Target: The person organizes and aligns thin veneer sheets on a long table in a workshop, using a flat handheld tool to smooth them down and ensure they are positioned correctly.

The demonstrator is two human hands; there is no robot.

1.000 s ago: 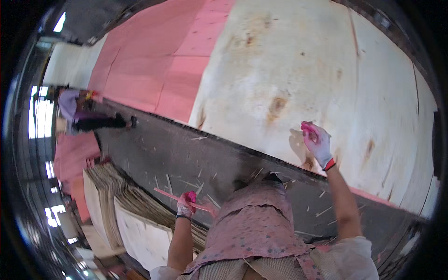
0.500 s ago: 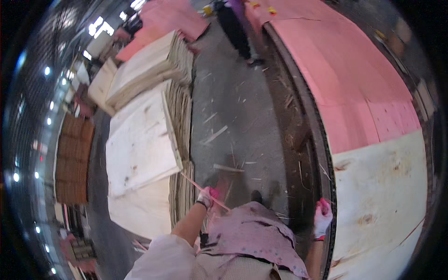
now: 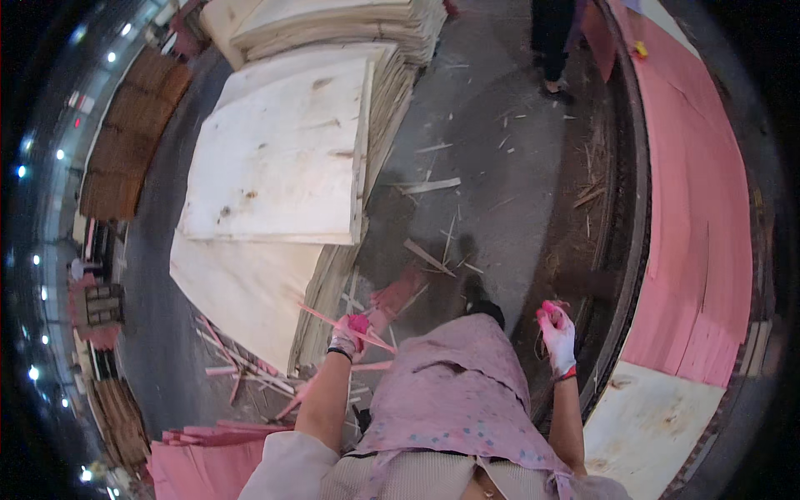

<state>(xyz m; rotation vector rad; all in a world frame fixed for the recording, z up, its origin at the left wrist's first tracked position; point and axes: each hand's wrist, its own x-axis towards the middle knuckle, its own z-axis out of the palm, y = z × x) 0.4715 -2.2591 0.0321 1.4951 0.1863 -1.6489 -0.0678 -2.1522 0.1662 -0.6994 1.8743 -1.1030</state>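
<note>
My left hand (image 3: 348, 334), in a white glove with pink-stained fingers, is closed round a thin pink wood strip (image 3: 321, 313). That strip slants across the hand beside the near corner of a tall stack of pale veneer sheets (image 3: 279, 158). The top sheets lie askew on the stack. My right hand (image 3: 558, 336), gloved the same way, is raised between my apron and the long bench edge. Its fingers are curled together, and thin wisps show about them. What they pinch is too small to make out. Pink veneer sheets (image 3: 696, 208) and a pale sheet (image 3: 654, 425) cover the bench at right.
Wood scraps (image 3: 432, 185) litter the floor of the aisle. A heap of loose strips (image 3: 242, 362) lies by the stack's near corner, beside a pink sheet pile (image 3: 204, 462). Another person (image 3: 552, 50) stands farther up the aisle near the bench. Brown stacks (image 3: 133, 133) stand far left.
My view has turned left, bringing the strip heap and pink pile into sight. My right hand has come away from the bench edge. My left hand still holds the pink strip.
</note>
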